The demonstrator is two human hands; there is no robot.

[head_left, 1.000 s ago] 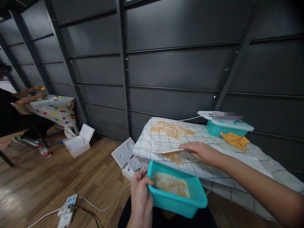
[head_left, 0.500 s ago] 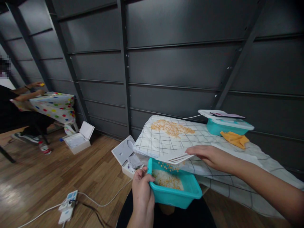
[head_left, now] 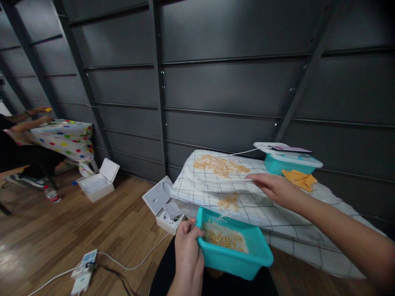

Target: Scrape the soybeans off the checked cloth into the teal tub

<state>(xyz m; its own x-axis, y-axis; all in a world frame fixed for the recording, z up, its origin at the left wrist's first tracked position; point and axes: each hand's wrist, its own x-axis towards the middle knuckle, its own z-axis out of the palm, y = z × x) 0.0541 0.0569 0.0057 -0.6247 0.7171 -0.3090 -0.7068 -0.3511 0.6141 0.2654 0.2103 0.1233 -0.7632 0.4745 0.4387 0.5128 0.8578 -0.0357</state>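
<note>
My left hand (head_left: 189, 250) is closed on the left rim of a turquoise plastic bin (head_left: 228, 263), held above my lap. Inside lie yellow corn-like kernels (head_left: 226, 239) among white grains. In the fingers of my right hand (head_left: 274, 189) is a white slotted plastic panel (head_left: 231, 181), seen nearly edge-on above the checked cloth. White grains show in the air over the bin's far rim. Just beyond it, a small patch of kernels (head_left: 228, 201) is on or over the cloth; I cannot tell which. Farther back spreads a larger pile of kernels and white grains (head_left: 220, 164).
The checked white cloth (head_left: 197, 181) covers the table. On its right are a lidded turquoise box (head_left: 279, 164) with a phone-like slab on top and an orange cloth (head_left: 299, 179). Floor: open white boxes (head_left: 166, 213), power strip (head_left: 83, 273), cables. At far left a person sits.
My right hand has raised the slotted panel away from the bin and tipped it edge-on. Kernels falling from it earlier now lie in the bin. The bin has shifted slightly right.
</note>
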